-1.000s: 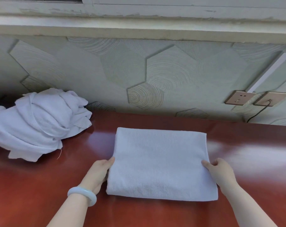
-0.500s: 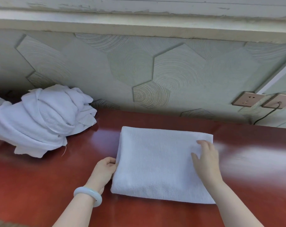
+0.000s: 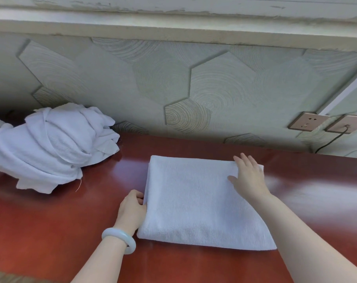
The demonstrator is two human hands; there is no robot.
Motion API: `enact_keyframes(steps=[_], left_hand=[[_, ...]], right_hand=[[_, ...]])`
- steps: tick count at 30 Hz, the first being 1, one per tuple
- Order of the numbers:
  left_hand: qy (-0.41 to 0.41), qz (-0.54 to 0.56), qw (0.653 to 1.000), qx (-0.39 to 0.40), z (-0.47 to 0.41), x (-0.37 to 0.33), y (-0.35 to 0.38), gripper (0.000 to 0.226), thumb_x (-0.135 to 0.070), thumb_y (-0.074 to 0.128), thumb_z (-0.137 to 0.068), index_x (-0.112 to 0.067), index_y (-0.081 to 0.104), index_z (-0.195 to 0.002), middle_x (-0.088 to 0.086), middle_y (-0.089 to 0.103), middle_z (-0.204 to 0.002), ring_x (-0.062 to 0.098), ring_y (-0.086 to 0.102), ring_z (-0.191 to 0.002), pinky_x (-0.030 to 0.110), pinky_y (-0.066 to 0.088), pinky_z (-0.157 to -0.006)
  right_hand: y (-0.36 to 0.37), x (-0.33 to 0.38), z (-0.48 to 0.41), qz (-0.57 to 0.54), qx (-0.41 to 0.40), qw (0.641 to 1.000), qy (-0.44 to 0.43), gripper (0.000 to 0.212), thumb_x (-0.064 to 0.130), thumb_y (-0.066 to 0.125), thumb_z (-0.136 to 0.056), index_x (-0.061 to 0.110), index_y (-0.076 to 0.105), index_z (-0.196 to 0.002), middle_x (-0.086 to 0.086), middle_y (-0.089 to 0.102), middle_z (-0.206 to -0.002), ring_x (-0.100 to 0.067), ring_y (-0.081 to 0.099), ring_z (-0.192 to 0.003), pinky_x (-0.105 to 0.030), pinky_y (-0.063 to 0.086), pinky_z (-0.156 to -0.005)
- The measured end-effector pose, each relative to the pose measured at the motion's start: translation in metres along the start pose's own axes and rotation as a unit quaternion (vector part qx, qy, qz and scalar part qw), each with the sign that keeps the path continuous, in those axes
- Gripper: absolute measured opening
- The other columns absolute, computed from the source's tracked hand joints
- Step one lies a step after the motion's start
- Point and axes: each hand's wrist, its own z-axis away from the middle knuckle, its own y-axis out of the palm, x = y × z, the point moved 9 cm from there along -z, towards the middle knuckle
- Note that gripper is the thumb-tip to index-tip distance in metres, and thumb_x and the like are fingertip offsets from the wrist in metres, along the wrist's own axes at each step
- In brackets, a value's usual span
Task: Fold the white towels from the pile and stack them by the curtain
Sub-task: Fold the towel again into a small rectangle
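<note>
A folded white towel (image 3: 194,203) lies flat on the red-brown table (image 3: 50,231) in front of me. My left hand (image 3: 132,211), with a pale bangle on its wrist, grips the towel's left edge with curled fingers. My right hand (image 3: 248,178) lies flat with spread fingers on the towel's far right corner. A rumpled pile of white towels (image 3: 50,146) sits at the far left of the table against the wall. No curtain is in view.
A patterned grey-green wall (image 3: 194,88) runs along the table's back edge under a ledge. Two wall sockets (image 3: 308,123) sit at the right, with a black cable plugged into the right one. Bare tabletop extends to the right of the towel.
My right hand let go of the towel's right edge and slid up over the towel to its far right corner. My left hand stayed on the left edge, curling round it.
</note>
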Motion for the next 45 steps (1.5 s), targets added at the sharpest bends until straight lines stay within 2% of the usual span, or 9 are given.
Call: enact_keyframes(steps=[8,13,17,20,23,28,34,38,45], left_hand=[[-0.054,0.019,0.998,0.019,-0.008,0.011,0.0,0.008,-0.016,0.063,-0.084,-0.019,0.064,-0.092,-0.001,0.069,-0.09,0.016,0.063,-0.08,0.027,0.043,-0.062],[-0.054,0.067,0.996,0.003,-0.002,0.008,0.001,0.012,-0.011,0.055,-0.088,-0.014,0.058,-0.099,0.006,0.063,-0.109,0.023,0.059,-0.092,0.033,0.047,-0.076],[0.207,-0.087,0.956,-0.188,0.022,-0.055,-0.024,0.042,-0.015,0.05,-0.097,-0.008,0.047,-0.138,0.009,0.043,-0.145,0.028,0.037,-0.136,0.038,0.028,-0.111],[0.359,-0.243,0.887,-0.162,0.032,-0.104,0.018,0.055,-0.036,0.038,-0.096,-0.016,0.04,-0.147,0.006,0.031,-0.157,0.03,0.025,-0.146,0.046,0.016,-0.116],[0.363,-0.356,0.855,-0.104,0.009,-0.119,0.058,0.063,-0.051,0.027,-0.094,-0.024,0.035,-0.15,0.006,0.026,-0.159,0.035,0.02,-0.147,0.054,0.011,-0.114],[0.325,-0.405,0.852,-0.062,-0.035,-0.087,0.071,0.067,-0.066,-0.002,-0.095,-0.038,0.01,-0.154,0.005,0.01,-0.163,0.032,0.005,-0.15,0.053,0.001,-0.117],[0.35,-0.389,0.851,-0.053,-0.035,-0.094,0.065,0.069,-0.069,-0.01,-0.09,-0.041,-0.006,-0.153,-0.001,-0.008,-0.164,0.022,-0.016,-0.149,0.048,-0.008,-0.118],[0.335,-0.352,0.866,-0.116,-0.039,-0.096,0.045,0.064,-0.057,0.015,-0.099,-0.027,0.022,-0.154,0.007,0.016,-0.162,0.029,0.011,-0.15,0.052,0.005,-0.119],[0.325,-0.279,0.902,-0.048,-0.06,-0.088,0.049,0.067,-0.061,0.008,-0.095,-0.034,0.0,-0.155,-0.005,-0.01,-0.163,0.014,-0.018,-0.148,0.039,0.007,-0.121]], right_hand=[[0.029,0.001,-0.004,-0.009,0.089,0.996,-0.006,0.076,0.041,0.051,-0.096,0.019,0.008,-0.155,-0.004,0.002,-0.163,-0.023,-0.004,-0.15,-0.047,0.003,-0.119],[0.006,-0.01,0.028,0.002,-0.059,0.995,0.079,0.074,0.042,0.049,-0.096,0.019,0.01,-0.155,-0.008,-0.002,-0.163,-0.03,-0.005,-0.149,-0.06,0.004,-0.114],[0.031,-0.022,0.042,0.029,-0.012,0.994,0.109,0.066,0.049,0.038,-0.098,0.03,0.01,-0.154,-0.005,-0.007,-0.162,-0.036,-0.007,-0.147,-0.069,0.008,-0.111],[0.029,0.001,0.034,0.055,-0.048,0.997,0.011,0.061,0.049,0.036,-0.094,0.022,0.035,-0.148,-0.011,0.022,-0.159,-0.038,0.012,-0.145,-0.067,0.009,-0.109],[0.036,0.032,0.026,0.076,-0.031,0.994,-0.072,0.068,0.057,0.024,-0.09,0.023,0.036,-0.148,-0.007,0.028,-0.157,-0.033,0.016,-0.147,-0.063,0.006,-0.112],[0.044,0.005,0.011,0.061,-0.005,0.997,-0.036,0.084,0.076,-0.007,-0.079,0.038,0.006,-0.153,0.011,0.006,-0.162,-0.016,-0.002,-0.15,-0.061,-0.001,-0.113],[0.032,-0.088,0.008,-0.053,0.05,0.992,0.099,0.075,0.07,0.019,-0.088,0.036,0.004,-0.154,0.008,0.005,-0.163,-0.015,0.0,-0.149,-0.059,0.003,-0.116],[0.002,-0.066,0.013,-0.008,-0.102,0.995,-0.004,0.066,0.057,0.019,-0.099,0.022,0.017,-0.154,0.0,0.013,-0.162,-0.021,0.008,-0.149,-0.049,0.006,-0.118],[0.044,-0.06,0.008,-0.037,-0.014,0.999,-0.036,0.066,0.057,0.019,-0.096,0.028,0.011,-0.154,0.003,0.011,-0.162,-0.016,0.001,-0.15,-0.043,0.007,-0.121]])
